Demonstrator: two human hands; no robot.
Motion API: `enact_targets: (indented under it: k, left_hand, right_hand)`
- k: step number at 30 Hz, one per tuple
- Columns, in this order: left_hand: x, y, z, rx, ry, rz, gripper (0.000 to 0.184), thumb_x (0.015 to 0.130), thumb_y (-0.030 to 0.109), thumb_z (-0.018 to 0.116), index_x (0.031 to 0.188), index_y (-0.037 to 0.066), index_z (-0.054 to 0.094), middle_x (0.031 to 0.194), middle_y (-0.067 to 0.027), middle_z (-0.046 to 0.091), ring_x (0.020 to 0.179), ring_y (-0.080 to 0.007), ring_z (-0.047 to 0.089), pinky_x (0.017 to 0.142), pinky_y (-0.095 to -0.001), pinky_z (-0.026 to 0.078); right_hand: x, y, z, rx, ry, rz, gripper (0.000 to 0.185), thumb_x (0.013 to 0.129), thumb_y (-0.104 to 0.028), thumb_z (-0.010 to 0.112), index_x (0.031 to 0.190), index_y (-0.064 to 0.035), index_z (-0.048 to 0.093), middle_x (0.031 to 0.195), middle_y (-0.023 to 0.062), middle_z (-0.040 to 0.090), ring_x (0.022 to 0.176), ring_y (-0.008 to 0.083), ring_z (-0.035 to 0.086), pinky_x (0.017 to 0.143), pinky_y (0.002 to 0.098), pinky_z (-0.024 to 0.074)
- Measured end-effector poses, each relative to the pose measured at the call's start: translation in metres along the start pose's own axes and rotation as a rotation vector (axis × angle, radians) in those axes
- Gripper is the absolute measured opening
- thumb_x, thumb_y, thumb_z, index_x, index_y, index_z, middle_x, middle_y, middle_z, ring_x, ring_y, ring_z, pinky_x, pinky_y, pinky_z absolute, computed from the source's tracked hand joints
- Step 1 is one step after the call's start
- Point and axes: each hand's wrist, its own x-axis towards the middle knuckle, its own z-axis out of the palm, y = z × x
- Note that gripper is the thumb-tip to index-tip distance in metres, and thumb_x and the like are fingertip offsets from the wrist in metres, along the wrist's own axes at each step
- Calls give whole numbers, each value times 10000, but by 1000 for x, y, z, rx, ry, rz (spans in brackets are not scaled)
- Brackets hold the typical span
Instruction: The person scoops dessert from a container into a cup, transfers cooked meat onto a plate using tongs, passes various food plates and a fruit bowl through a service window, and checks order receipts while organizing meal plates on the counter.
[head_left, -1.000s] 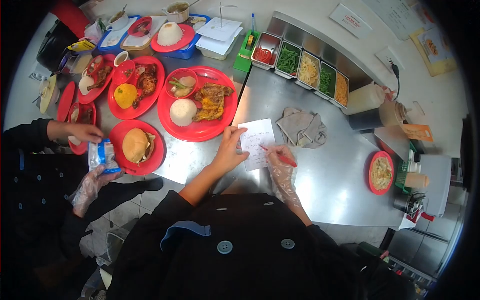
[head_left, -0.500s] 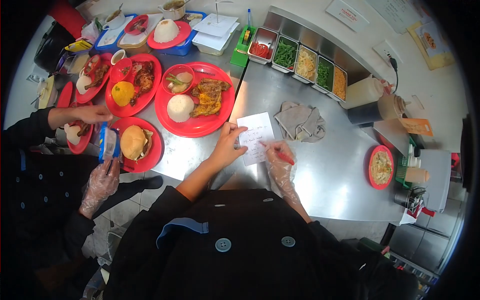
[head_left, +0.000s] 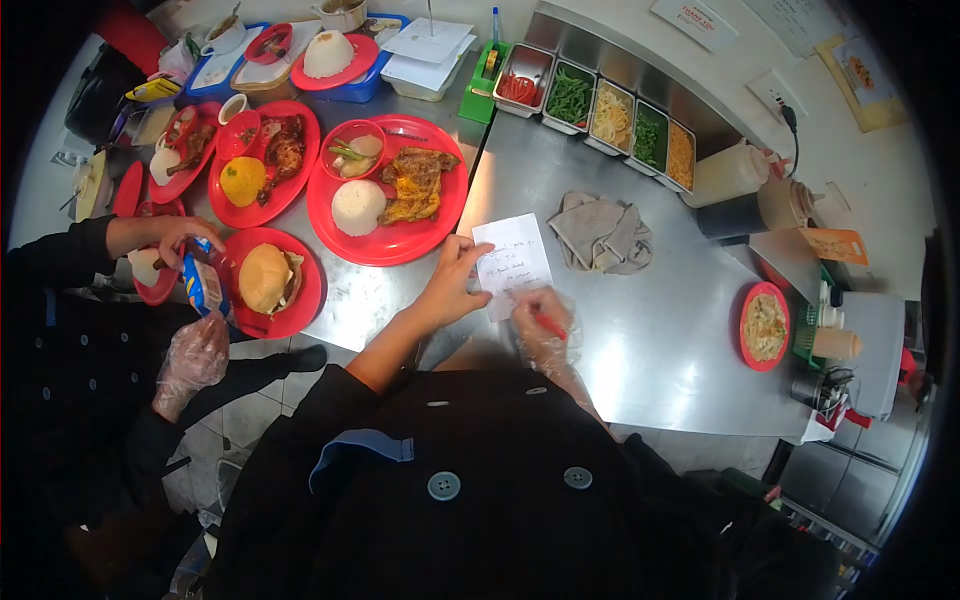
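Observation:
A white paper slip (head_left: 511,262) with handwritten lines lies on the steel counter in front of me. My left hand (head_left: 447,290) is bare and holds the slip at its left edge, thumb and forefinger pressing on the paper. In a clear plastic glove, my right hand (head_left: 543,330) is closed around a red pen (head_left: 550,325). The pen's tip is hidden by the hand, which rests over the slip's lower edge. A crumpled grey cloth (head_left: 600,233) lies to the right of the slip.
Red plates, one with rice and grilled meat (head_left: 415,240), one with a burger (head_left: 268,275), stand at left. Beside them, a co-worker's hands (head_left: 195,350) hold a blue packet (head_left: 203,283). Metal trays of cut vegetables (head_left: 570,100), sauce bottles (head_left: 755,210) and a red dish (head_left: 765,325) line the right.
My right hand has shifted down and slightly left over the slip with the pen. My left hand stays on the slip. The co-worker's packet has moved slightly left and tilted.

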Motion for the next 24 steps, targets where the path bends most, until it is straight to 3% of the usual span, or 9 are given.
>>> enact_targets:
  k: [3, 7, 11, 15, 17, 19, 20, 23, 24]
  left_hand:
    - [1, 3, 0, -18, -3, -14, 643, 605, 1, 696, 1203, 29, 465, 1093, -136, 334, 1063, -265, 402, 835, -308, 474]
    - [2, 1, 0, -32, -9, -16, 637, 606, -2, 694, 1198, 29, 464, 1086, -134, 332, 1064, -267, 400, 848, -309, 472]
    - [0, 0, 2, -13, -15, -25, 642, 601, 0, 699, 1198, 31, 465, 1089, -133, 331, 1066, -267, 398, 853, -311, 468]
    - [-1, 6, 2, -20, 23, -31, 615, 600, 3, 708, 1172, 42, 486, 1064, -123, 352, 1026, -257, 427, 825, -306, 469]
    - [3, 20, -3, -4, 81, -3, 585, 601, 4, 711, 1148, 45, 507, 1040, -114, 370, 999, -251, 446, 817, -304, 469]
    - [14, 38, -16, 23, 255, 69, 490, 623, 0, 706, 1085, 47, 550, 989, -85, 412, 898, -212, 497, 761, -268, 478]
    - [28, 43, -27, 49, 281, 103, 490, 623, 0, 706, 1085, 47, 550, 989, -85, 412, 898, -212, 497, 761, -268, 478]
    - [64, 63, -60, -174, 329, 81, 401, 663, -36, 672, 1044, 43, 576, 977, -68, 442, 861, -175, 534, 728, -237, 482]
    - [82, 72, -77, -229, 326, 132, 382, 684, -61, 643, 1046, 40, 576, 996, -64, 445, 882, -160, 542, 722, -228, 482]
  right_hand:
    - [9, 27, -15, 148, 145, 128, 61, 783, -31, 589, 749, -15, 541, 652, 55, 557, 578, 126, 502, 544, 294, 431]
    - [2, 7, -15, 235, 58, 93, 57, 785, -10, 579, 746, -17, 537, 689, 57, 565, 598, 127, 503, 559, 271, 426]
    - [-7, -2, -13, 39, -5, 42, 76, 780, 0, 574, 735, -28, 521, 705, 65, 571, 614, 130, 518, 568, 261, 433]
    - [7, 0, -37, 168, 43, 221, 87, 793, -3, 554, 723, -24, 508, 658, 50, 522, 601, 138, 494, 560, 284, 417]
    - [17, 14, -49, 97, 75, 156, 88, 837, -47, 555, 762, -30, 512, 719, 41, 535, 661, 130, 506, 602, 271, 422]
    - [54, 17, -51, 321, 205, 29, 229, 919, -205, 525, 771, -32, 502, 775, 23, 567, 623, 84, 449, 586, 247, 409]
    - [82, -1, -44, 346, 208, -15, 229, 919, -205, 525, 771, -32, 502, 775, 23, 567, 623, 84, 449, 586, 247, 409]
    - [137, -56, -36, 495, -61, 381, 302, 895, -274, 571, 1023, -1, 571, 826, 6, 551, 693, 94, 470, 642, 236, 411]
    - [156, -42, -24, 755, -232, 412, 342, 857, -233, 626, 1097, 5, 574, 885, 35, 610, 723, 107, 537, 675, 248, 451]
